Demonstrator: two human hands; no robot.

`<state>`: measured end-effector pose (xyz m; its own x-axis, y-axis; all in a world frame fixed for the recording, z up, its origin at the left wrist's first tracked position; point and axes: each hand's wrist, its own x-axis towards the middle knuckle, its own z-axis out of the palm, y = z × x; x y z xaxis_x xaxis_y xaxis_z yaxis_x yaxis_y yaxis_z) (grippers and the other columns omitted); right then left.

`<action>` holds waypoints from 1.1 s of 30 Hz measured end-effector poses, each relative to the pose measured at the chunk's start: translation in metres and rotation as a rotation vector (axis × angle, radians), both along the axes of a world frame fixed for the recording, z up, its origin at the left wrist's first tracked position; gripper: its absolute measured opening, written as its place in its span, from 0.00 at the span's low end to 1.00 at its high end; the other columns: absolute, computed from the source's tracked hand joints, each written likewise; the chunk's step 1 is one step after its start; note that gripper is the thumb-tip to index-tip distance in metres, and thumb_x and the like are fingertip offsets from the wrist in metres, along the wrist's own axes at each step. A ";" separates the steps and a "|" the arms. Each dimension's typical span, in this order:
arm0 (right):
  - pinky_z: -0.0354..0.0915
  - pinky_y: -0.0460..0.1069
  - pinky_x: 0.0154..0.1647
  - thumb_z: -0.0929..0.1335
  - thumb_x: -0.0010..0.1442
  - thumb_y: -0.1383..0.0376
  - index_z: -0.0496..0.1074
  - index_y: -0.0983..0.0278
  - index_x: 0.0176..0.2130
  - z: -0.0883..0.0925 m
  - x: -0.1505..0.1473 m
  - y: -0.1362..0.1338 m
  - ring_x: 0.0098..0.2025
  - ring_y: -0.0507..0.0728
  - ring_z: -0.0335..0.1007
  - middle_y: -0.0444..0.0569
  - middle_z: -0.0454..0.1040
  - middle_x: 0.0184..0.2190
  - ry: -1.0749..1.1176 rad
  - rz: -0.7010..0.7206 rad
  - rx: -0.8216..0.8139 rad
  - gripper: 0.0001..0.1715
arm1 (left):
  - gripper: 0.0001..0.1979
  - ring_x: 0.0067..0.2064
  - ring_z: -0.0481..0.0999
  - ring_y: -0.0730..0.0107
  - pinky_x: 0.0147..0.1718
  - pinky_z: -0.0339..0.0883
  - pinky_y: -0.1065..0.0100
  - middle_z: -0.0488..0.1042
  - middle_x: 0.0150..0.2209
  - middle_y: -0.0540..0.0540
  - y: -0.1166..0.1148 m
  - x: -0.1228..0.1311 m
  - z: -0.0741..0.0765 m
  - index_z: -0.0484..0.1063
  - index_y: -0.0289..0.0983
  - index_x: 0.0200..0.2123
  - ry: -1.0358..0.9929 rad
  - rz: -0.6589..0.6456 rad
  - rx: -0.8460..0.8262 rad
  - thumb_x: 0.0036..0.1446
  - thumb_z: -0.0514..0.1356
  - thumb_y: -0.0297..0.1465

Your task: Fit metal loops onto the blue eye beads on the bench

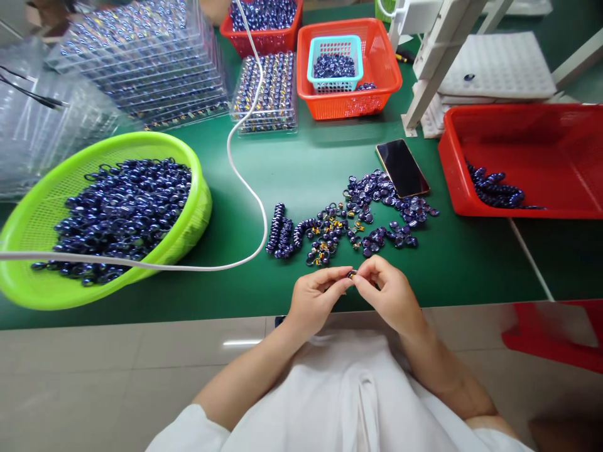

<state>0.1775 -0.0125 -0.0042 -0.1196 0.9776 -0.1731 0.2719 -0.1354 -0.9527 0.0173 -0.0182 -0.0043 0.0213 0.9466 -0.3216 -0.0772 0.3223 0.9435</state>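
Close to the table's front edge, my left hand (320, 298) and my right hand (385, 290) meet fingertip to fingertip. Both pinch one small dark, shiny part (351, 274) with a bit of yellow on it; its exact kind is too small to tell. Just beyond my fingers lies a cluster of dark parts with yellow pieces (327, 238). Left of that cluster stand rows of stacked dark rings (276, 229). Loose dark glossy caps (372, 188) spread out toward the phone (402, 167).
A green basket (200, 201) of dark ring-like parts stands left. A white cable (240, 179) crosses the table. Behind are stacked clear trays (207, 81), a filled tray (266, 94) and an orange basket (348, 110). A red bin (541, 144) and a metal post (433, 69) stand right.
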 end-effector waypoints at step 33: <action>0.75 0.48 0.38 0.65 0.66 0.68 0.73 0.58 0.47 -0.016 -0.001 -0.025 0.33 0.52 0.78 0.44 0.80 0.35 0.052 0.009 0.369 0.11 | 0.10 0.27 0.75 0.74 0.32 0.71 0.71 0.80 0.28 0.48 0.006 -0.005 -0.003 0.80 0.34 0.36 -0.274 -0.012 -0.085 0.50 0.71 0.32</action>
<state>0.1769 -0.0377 -0.0198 -0.1275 0.9720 0.1972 0.2213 0.2217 -0.9497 0.0127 -0.0117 -0.0072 0.1293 0.9157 -0.3804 -0.3216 0.4016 0.8575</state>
